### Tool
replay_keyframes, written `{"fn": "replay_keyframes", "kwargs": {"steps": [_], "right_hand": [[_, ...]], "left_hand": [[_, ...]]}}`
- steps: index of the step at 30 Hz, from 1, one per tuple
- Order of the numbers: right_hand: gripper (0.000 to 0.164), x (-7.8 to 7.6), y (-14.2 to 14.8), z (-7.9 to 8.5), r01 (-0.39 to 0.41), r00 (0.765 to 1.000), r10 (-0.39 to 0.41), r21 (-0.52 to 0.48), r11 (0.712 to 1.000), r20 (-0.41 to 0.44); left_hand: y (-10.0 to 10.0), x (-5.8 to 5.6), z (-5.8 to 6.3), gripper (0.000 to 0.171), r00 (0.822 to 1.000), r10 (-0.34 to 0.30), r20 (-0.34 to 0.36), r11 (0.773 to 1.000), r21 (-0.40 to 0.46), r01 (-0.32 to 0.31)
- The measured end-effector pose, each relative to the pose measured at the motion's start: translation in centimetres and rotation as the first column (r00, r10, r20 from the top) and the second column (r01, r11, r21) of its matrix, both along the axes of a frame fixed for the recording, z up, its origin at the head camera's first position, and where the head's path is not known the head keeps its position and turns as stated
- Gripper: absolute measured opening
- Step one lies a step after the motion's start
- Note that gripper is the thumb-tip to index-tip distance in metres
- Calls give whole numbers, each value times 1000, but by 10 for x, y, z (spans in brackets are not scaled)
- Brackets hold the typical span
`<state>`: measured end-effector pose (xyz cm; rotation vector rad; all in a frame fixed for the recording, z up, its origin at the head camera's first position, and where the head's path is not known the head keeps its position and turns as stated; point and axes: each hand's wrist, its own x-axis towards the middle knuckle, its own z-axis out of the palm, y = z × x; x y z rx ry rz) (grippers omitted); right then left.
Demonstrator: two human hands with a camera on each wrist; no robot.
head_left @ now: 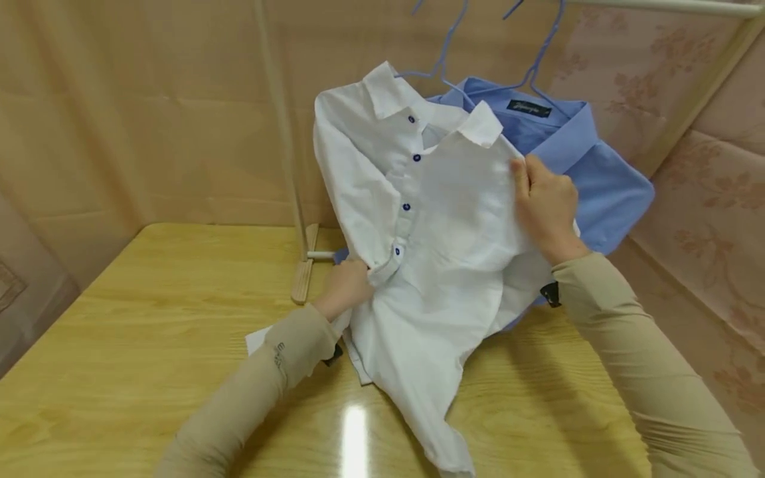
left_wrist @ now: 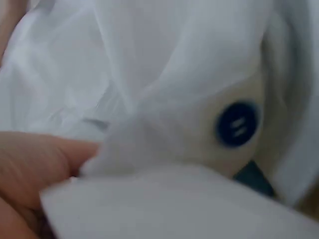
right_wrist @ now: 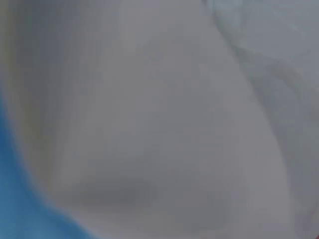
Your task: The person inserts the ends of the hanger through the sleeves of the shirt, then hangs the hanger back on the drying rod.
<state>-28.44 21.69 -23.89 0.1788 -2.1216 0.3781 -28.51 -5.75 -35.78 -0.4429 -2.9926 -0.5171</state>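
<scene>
A white shirt [head_left: 454, 219] with dark blue buttons hangs on a blue wire hanger [head_left: 443, 63], its lower part trailing over the table. My left hand [head_left: 346, 285] grips the cuff end of one sleeve, drawn down across the front; in the left wrist view a thumb [left_wrist: 75, 154] presses on white cloth beside a dark blue button [left_wrist: 238, 123]. My right hand [head_left: 546, 202] pinches the shirt at the other shoulder, thumb on top. White cloth [right_wrist: 164, 119] fills most of the right wrist view, and the fingers are hidden there.
Behind the white shirt hangs a blue shirt [head_left: 612, 186] on a second blue hanger [head_left: 534, 66]. A pale rail [head_left: 675, 6] crosses the top right. The rack's post [head_left: 281, 113] stands on a wooden foot [head_left: 303, 272] on the wooden table [head_left: 149, 318]. Curtains surround the table.
</scene>
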Motion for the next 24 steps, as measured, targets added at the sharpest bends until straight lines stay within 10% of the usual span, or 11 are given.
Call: {"fn": "replay_keyframes", "kwargs": {"steps": [8, 13, 20, 24], "right_hand": [[39, -14, -1, -8, 9, 995, -6, 25, 1000, -95], [39, -20, -2, -13, 10, 996, -7, 28, 1000, -93], [43, -22, -5, -14, 23, 998, -23, -2, 1000, -55], [44, -20, -8, -14, 52, 998, -51, -30, 998, 24]], "left_hand": [[-20, -31, 29, 25, 983, 186, 15, 887, 429, -174], [-23, -46, 25, 27, 963, 269, 25, 810, 535, -240], [-21, -54, -17, 20, 981, 183, 66, 914, 357, -195], [-25, -54, -25, 26, 983, 155, 100, 929, 322, -179]]}}
